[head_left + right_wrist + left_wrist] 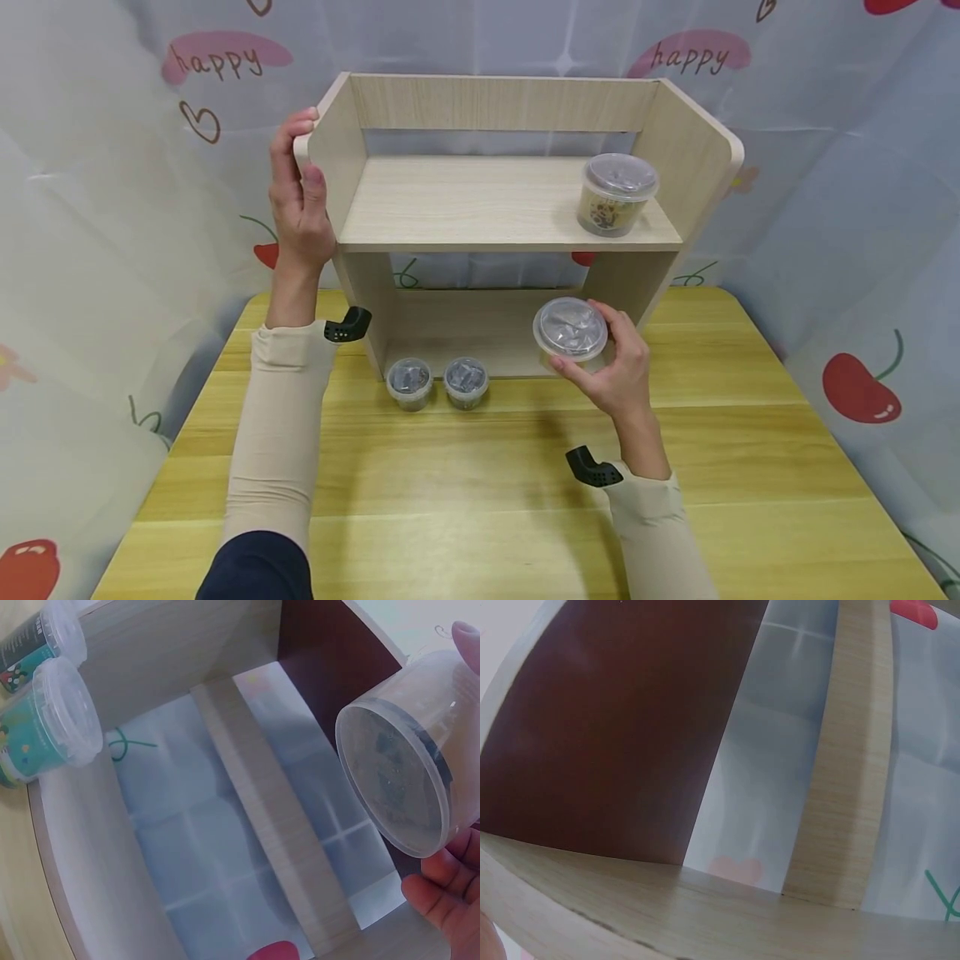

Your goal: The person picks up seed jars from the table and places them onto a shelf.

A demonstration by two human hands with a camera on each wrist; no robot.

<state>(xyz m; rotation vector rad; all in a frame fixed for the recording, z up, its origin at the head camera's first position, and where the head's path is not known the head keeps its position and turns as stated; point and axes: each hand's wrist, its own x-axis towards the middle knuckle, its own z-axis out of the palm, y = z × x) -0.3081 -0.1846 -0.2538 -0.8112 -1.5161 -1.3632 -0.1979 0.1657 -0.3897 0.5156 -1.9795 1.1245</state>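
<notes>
A clear plastic tub with a lid is in my right hand, fingers and thumb around its side, in front of the lower shelf. The right wrist view shows the same tub from its base end. My left hand grips the left side panel of the small wooden shelf, thumb on the front edge. Another lidded tub stands at the right of the upper shelf. Two smaller-looking lidded tubs stand side by side on the table before the shelf's left half.
The shelf stands on a yellow wood-grain table. Behind it and on both sides hangs a pale curtain with cherries and the word "happy". The shelf's right side panel rises beside the upper tub.
</notes>
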